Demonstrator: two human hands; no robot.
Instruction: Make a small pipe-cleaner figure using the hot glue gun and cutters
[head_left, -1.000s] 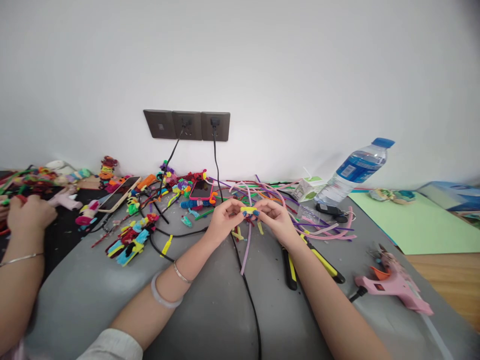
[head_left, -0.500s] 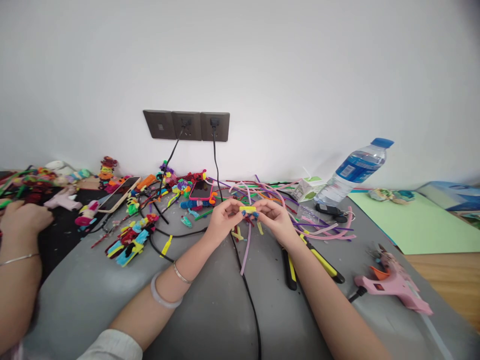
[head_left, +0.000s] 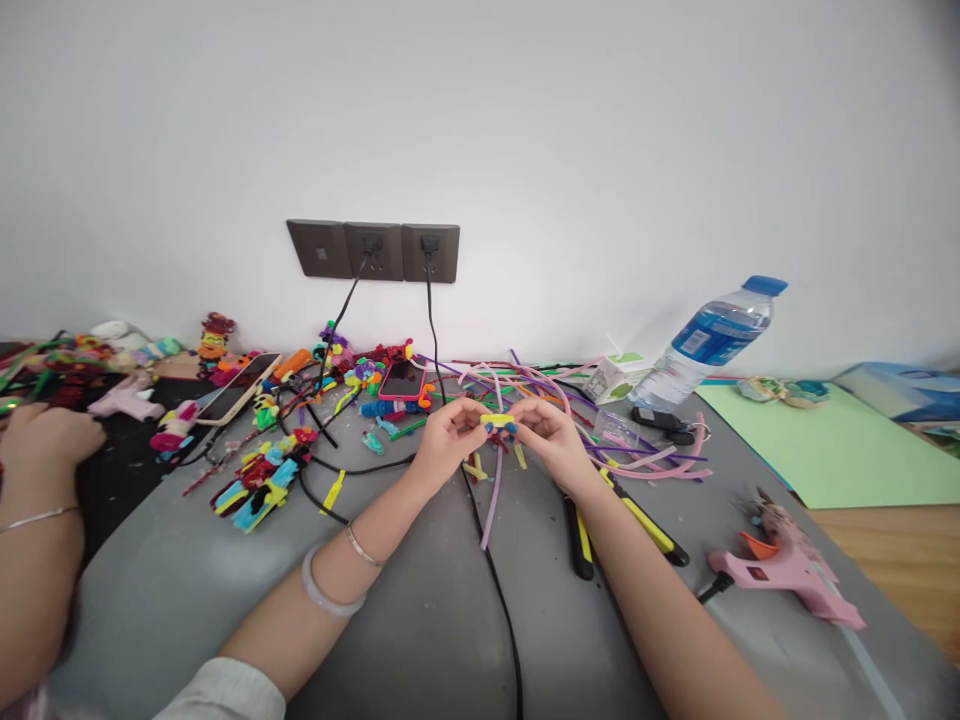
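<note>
1. Almost nothing has changed over the last second: left hand [head_left: 448, 440] and right hand [head_left: 551, 440] stay together, raised just above the grey table [head_left: 420, 620], same pose.
2. Both hands pinch the yellow chenille piece [head_left: 497, 421] between fingertips, one at each end. The grip is closed and the piece sits between the two hands.
3. A lilac stem [head_left: 493, 500] hangs from the piece down to the table, same spot as before, so the work on the piece is at the same stage.
4. The only shift is the co-worker's hand [head_left: 45, 435] at far left, which has slid slightly over the dark mat.
5. Containers: the water bottle [head_left: 705, 345] has its blue cap on and water inside; level unclear.
6. The small carton [head_left: 615, 378] beside the bottle has a straw stuck in it; contents hidden.
7. The blue box [head_left: 900, 390] is at the far right; its inside is not visible.
8. Pink glue gun [head_left: 787, 570] and yellow-handled cutters [head_left: 581, 540] lie untouched on the table.
</note>
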